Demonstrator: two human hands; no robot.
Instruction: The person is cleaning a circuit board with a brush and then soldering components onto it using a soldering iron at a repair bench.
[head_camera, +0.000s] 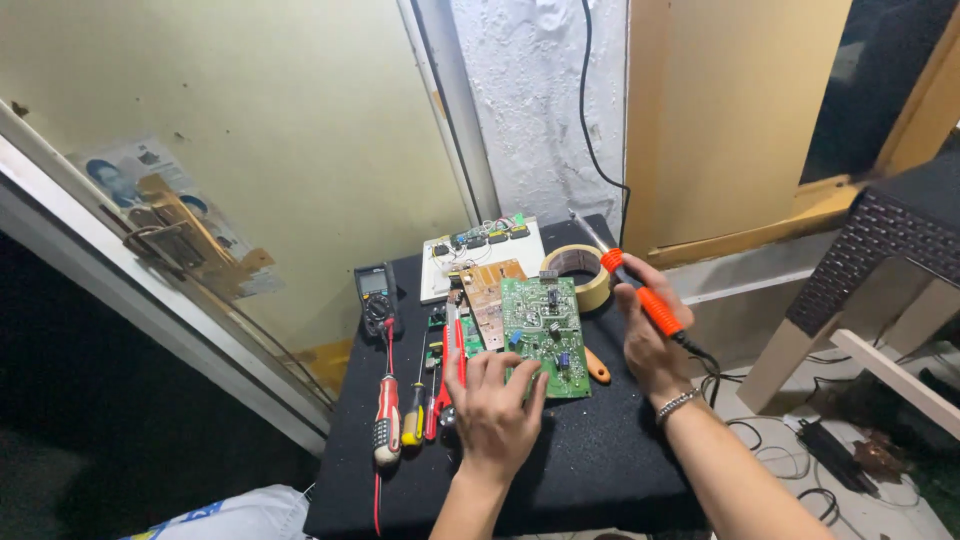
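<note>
My left hand (495, 405) lies with fingers spread on the near edge of a green circuit board (543, 325) on a small black table (590, 460). My right hand (648, 340) grips the orange handle of a soldering iron (645, 297); its metal tip points away toward a roll of tan tape (580, 273). The iron's black cord trails off the table's right side. A brown circuit board (487, 292) lies just left of the green one.
A red-handled screwdriver (387, 415), a yellow-handled screwdriver (415, 420) and red pliers (445, 370) lie at the left. A black multimeter (376, 295) and a white board with components (470, 255) sit at the back. Cables cover the floor at right.
</note>
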